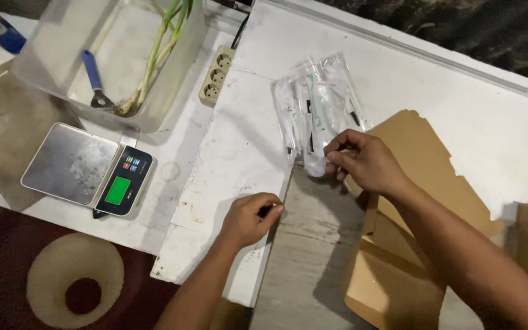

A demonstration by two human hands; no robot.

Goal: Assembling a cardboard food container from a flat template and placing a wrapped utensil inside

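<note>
A small dark object (266, 211) is pinched in the curled fingers of the left hand (249, 219) at the near edge of the white counter (239, 140). Farther right, the near end of a pile of clear plastic packets (316, 110) is gripped by the closed right hand (365, 162), beside brown cardboard (426, 159). A kitchen scale (87, 168) is seen at left.

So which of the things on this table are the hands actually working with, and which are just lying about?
In use:
- clear plastic packets, pinched at the lower end by the right hand
- small dark item gripped in the left hand
- grey board under both hands

Lying about:
- kitchen scale
- power strip
- clear tub holding plant stalks and a blue-handled tool
- brown cardboard
</note>
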